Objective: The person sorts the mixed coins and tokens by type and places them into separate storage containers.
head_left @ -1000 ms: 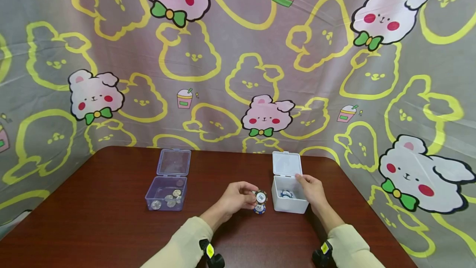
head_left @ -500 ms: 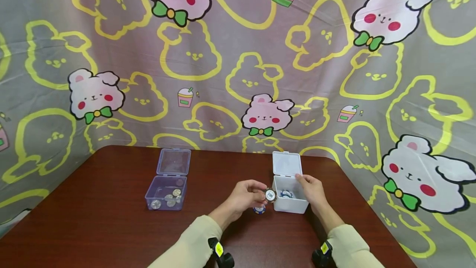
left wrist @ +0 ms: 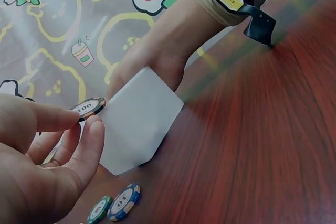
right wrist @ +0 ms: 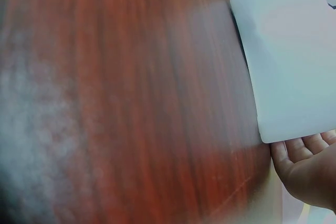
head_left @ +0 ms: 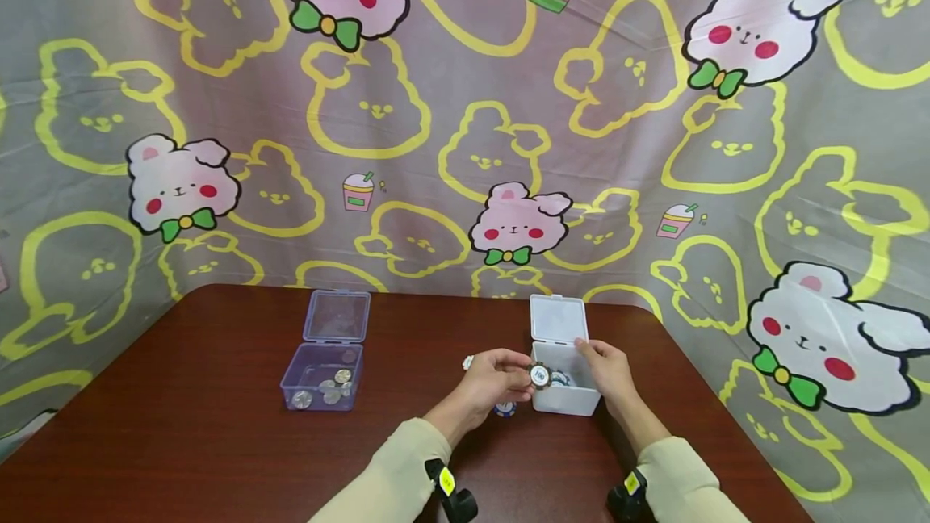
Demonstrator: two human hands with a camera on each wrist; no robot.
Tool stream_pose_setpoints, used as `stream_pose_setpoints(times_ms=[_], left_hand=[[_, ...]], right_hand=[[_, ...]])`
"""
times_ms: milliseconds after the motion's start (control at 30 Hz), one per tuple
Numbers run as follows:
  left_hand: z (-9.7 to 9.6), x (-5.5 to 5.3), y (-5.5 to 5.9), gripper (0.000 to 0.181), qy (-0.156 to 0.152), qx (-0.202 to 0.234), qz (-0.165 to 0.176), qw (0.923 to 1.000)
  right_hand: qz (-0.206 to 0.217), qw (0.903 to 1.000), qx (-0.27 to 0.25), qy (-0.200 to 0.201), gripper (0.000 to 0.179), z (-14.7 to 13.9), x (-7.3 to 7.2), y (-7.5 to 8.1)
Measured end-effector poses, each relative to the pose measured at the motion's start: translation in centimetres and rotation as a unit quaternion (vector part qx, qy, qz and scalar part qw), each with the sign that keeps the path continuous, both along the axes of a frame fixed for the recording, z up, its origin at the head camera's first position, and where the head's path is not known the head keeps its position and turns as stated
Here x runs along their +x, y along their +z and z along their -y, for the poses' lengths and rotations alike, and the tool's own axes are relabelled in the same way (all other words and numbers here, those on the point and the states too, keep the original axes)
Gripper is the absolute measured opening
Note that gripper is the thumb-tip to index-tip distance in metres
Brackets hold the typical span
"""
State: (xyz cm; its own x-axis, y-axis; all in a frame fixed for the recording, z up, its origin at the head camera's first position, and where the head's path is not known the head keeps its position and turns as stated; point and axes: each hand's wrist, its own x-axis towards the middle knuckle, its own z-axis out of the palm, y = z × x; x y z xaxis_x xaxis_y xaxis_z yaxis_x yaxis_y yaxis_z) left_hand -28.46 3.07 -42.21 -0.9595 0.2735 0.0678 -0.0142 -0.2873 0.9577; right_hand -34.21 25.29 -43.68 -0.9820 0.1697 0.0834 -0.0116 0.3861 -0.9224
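My left hand [head_left: 490, 394] pinches a dark-edged poker chip [head_left: 539, 376] marked 100 between thumb and fingertips, over the left rim of the white plastic box [head_left: 567, 403]. In the left wrist view that chip [left wrist: 88, 108] is tilted beside the box wall [left wrist: 142, 124]. Inside the box lies a blue-and-white chip [head_left: 559, 378]. My right hand [head_left: 610, 371] grips the box's right side, thumb at the rim; its fingers [right wrist: 300, 150] show past the box edge in the right wrist view. On the table a blue chip [left wrist: 124, 202] and a green chip [left wrist: 100, 209] lie close together.
At the left stands a purple translucent box [head_left: 320, 378], lid up, with several silver coins [head_left: 331, 394] inside. Just behind my left hand a small white thing [head_left: 468, 361] shows, mostly hidden. A patterned cloth [head_left: 407, 152] hangs behind the brown table [head_left: 218, 426].
My left hand has moved right with the chip, from above the blue chip on the table to the white box's rim. The right hand has stayed on the box.
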Motion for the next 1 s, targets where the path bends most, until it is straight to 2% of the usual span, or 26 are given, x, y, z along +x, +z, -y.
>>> stream_pose_setpoints(times_ms=[400,667,1000], left_hand=[[-0.7,-0.5,-0.2,0.030,0.011,0.025,0.011,0.9996],[-1.4,-0.4,0.0,0.033,0.032,0.038,0.022,0.9985],[-0.3,0.0,-1.2,0.026,0.021,0.008,0.034,0.9992]], right_hand=[[0.000,1.0000,-0.002,0.003,0.048,0.2,-0.1,-0.1],[-0.001,0.9999,-0.011,-0.001,0.048,0.2,-0.2,-0.3],[0.003,1.0000,-0.006,0.001,0.050,0.1,-0.1,-0.1]])
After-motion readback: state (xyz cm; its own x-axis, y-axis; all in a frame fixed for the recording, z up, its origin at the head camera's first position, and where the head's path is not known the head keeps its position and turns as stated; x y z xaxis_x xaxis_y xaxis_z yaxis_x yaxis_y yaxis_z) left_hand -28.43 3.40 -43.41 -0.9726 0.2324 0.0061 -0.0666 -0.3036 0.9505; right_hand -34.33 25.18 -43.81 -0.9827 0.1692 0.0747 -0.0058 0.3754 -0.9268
